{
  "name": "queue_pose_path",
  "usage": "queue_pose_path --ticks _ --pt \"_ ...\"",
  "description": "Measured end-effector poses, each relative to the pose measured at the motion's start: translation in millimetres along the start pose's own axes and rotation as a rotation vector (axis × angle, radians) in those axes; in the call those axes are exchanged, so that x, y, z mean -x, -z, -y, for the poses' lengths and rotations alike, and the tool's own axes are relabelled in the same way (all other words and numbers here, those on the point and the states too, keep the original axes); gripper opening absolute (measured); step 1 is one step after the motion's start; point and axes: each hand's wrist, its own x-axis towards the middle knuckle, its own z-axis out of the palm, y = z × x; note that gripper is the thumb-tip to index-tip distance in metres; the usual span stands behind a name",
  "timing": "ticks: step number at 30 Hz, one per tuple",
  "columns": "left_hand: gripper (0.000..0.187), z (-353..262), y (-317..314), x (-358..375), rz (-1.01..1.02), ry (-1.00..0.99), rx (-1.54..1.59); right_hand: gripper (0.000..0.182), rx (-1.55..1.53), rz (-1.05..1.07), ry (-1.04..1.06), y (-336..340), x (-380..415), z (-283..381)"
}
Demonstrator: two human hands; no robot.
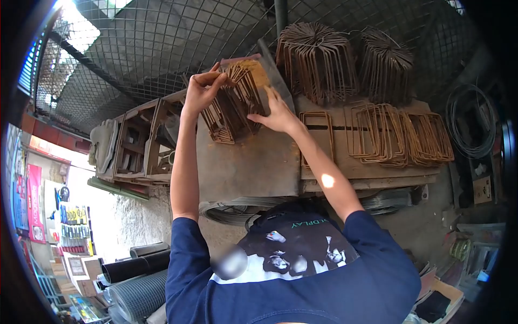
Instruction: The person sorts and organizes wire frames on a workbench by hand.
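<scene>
A bundle of rusty rectangular steel stirrups [231, 110] stands on a metal-topped bench [253, 170], between my two hands. At its upper left, my left hand [204, 93] is closed in a pinch, thumb against forefinger; I cannot tell what is between them. My right hand [278, 114] is open on the bundle's right side, thumb apart from the fingers. Its thumb tip overlaps the edge of the bundle, while the fingers extend over the yellowish-stained part of the bench.
Two more stirrup stacks [318, 62] stand at the back right, and loose stirrups [399, 135] lie on wooden boards. Wire coils [472, 121] hang at the right. Wire mesh [162, 43] rises behind the bench; a wooden shelf unit [140, 140] is at the left.
</scene>
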Motion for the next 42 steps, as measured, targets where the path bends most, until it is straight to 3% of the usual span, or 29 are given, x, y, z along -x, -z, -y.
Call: queue_pose_path --ticks 5,7,10,13,17,18,19,21,22,24,29,37,42 --pt "0.024 6.0 11.6 -12.0 0.073 -0.009 0.102 0.087 -0.106 0.043 -0.113 31.9 60.2 -15.4" --pt "0.025 8.8 14.4 -16.2 0.108 0.098 0.202 0.08 -0.102 0.022 -0.148 43.8 77.2 -22.7" --pt "0.026 21.6 9.4 -15.2 0.078 0.178 0.364 0.066 -0.026 -0.205 -0.208 56.8 96.6 -33.9" --pt "0.024 30.9 6.1 -10.8 0.068 0.218 0.584 0.064 0.044 -0.236 -0.231 52.0 114.1 -41.7" --pt "0.026 37.0 4.2 -8.0 -0.01 0.238 0.554 0.068 0.068 -0.183 -0.288 40.9 127.7 -30.2" --pt "0.025 39.2 4.6 -6.5 -0.006 0.222 0.58 0.08 0.006 -0.168 -0.294 34.6 130.1 -36.7" --pt "0.025 39.8 4.2 -4.9 -0.003 0.208 0.606 0.08 0.009 -0.161 -0.296 29.1 132.6 -38.3" --pt "0.024 40.4 4.8 -3.8 -0.011 0.202 0.588 0.091 0.396 -0.154 -0.334 19.4 135.9 -38.8" --pt "0.024 38.8 4.9 -5.0 -0.011 0.222 0.594 0.099 0.401 -0.164 -0.297 17.1 136.1 -40.2" --pt "0.023 34.1 1.1 -2.7 -0.077 0.23 0.582 0.098 0.428 -0.155 -0.319 15.8 134.8 -38.3" --pt "0.024 37.0 2.3 -4.7 -0.022 0.221 0.613 0.094 0.514 -0.168 -0.469 11.8 137.3 -33.7" --pt "0.027 38.2 -1.8 -7.6 -0.027 0.184 0.526 0.086 0.538 -0.292 -0.456 7.6 141.3 -37.8" --pt "0.029 37.6 -2.6 -8.7 -0.016 0.177 0.536 0.091 0.316 -0.362 -0.425 26.8 134.3 -40.0"
